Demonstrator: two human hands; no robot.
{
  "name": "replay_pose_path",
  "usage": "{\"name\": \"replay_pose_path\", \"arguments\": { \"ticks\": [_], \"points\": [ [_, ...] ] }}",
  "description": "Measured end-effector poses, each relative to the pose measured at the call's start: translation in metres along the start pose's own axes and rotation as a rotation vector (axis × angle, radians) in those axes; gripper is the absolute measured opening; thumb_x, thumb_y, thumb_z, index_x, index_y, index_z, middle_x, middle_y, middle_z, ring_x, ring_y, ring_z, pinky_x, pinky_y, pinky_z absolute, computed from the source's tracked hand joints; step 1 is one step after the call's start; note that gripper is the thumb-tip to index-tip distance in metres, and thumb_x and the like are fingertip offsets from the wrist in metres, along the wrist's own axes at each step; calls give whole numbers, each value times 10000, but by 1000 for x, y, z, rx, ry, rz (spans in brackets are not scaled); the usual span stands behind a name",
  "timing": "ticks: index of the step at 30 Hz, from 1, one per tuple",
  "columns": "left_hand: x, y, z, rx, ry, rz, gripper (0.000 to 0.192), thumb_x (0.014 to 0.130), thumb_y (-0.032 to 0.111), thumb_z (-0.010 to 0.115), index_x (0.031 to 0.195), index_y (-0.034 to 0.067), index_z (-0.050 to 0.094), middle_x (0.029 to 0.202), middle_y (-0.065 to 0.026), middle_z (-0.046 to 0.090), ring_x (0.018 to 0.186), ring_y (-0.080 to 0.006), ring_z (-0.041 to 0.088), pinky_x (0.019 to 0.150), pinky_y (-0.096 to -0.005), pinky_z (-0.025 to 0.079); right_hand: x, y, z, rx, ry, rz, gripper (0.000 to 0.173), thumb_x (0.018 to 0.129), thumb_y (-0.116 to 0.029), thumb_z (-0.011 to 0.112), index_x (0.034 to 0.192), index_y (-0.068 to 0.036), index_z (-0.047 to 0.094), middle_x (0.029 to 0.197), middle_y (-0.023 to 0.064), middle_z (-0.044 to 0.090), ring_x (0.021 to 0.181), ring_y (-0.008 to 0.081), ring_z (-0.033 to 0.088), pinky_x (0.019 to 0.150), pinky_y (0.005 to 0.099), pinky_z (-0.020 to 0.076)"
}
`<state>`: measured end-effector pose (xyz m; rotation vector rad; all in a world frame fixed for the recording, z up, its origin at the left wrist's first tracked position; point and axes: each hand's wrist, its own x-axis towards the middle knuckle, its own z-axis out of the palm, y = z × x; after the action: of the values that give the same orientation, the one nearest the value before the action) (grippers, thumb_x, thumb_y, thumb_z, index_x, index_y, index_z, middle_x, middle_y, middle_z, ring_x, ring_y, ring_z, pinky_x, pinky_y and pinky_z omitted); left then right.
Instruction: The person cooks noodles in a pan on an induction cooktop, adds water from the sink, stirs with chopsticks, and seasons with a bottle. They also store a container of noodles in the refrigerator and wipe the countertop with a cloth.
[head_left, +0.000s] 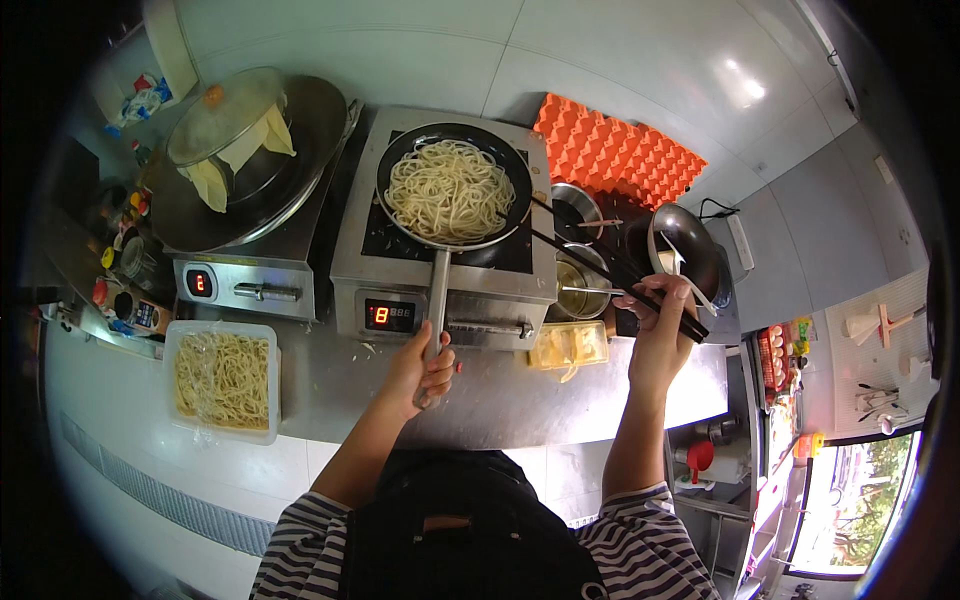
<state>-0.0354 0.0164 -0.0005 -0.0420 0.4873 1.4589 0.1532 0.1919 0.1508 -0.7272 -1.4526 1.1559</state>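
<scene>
Noodles (450, 191) lie in a black frying pan (384, 206) on the middle induction cooker (349, 281), whose red display is lit. My left hand (426, 369) is closed around the pan's metal handle (439, 292). On the right, my right hand (660, 330) grips a pair of long black chopsticks (581, 255). They point left, and their tips are at the right side of the pan, one near the noodles. Below my right hand's level of the chopsticks, a yellow plastic container (570, 346) stands by the cooker's right front corner.
A large wok (300, 202) with a tilted lid (225, 120) stands on the left cooker. In front is a white tub of noodles (221, 382). Orange egg trays (607, 150) lean against the wall. Metal bowls (583, 296) and another wok (694, 247) stand at right.
</scene>
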Motion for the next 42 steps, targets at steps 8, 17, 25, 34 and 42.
{"name": "replay_pose_path", "arguments": {
  "ticks": [8,17,25,34,42],
  "points": [
    [62,-77,-60,1565,502,908,318,787,175,751,1062,48,654,741,-72,564,642,-175,573,569,-337,471,-6,16,-27,59,10,89,393,1029,-315,409,902,23,563,841,93,543,700,164,589,645,284,531],
    [155,-100,-31,2318,354,1185,349,754,308,741,1068,170,678,767,11,539,644,-173,582,562,-331,479,-22,19,-46,65,21,136,391,1030,-302,405,881,25,560,835,89,560,695,168,592,658,302,542],
    [121,-59,-57,2323,346,1187,349,737,301,761,1053,169,696,700,-4,556,597,-174,582,540,-321,477,-20,31,-60,91,79,174,395,1031,-306,403,868,17,561,822,84,551,678,157,580,646,304,543],
    [68,-63,-52,1700,493,929,475,829,315,719,1234,109,581,819,-37,577,670,-172,587,555,-342,478,-9,44,-25,131,-46,133,343,1022,-269,440,915,24,584,841,86,595,692,148,604,641,282,544],
    [-13,11,13,47,174,51,645,963,617,307,1237,69,507,821,-26,535,566,-120,492,608,-311,435,27,50,45,-188,-380,-165,140,930,-97,592,889,26,644,843,86,631,732,146,624,646,281,510]
  ]
}}
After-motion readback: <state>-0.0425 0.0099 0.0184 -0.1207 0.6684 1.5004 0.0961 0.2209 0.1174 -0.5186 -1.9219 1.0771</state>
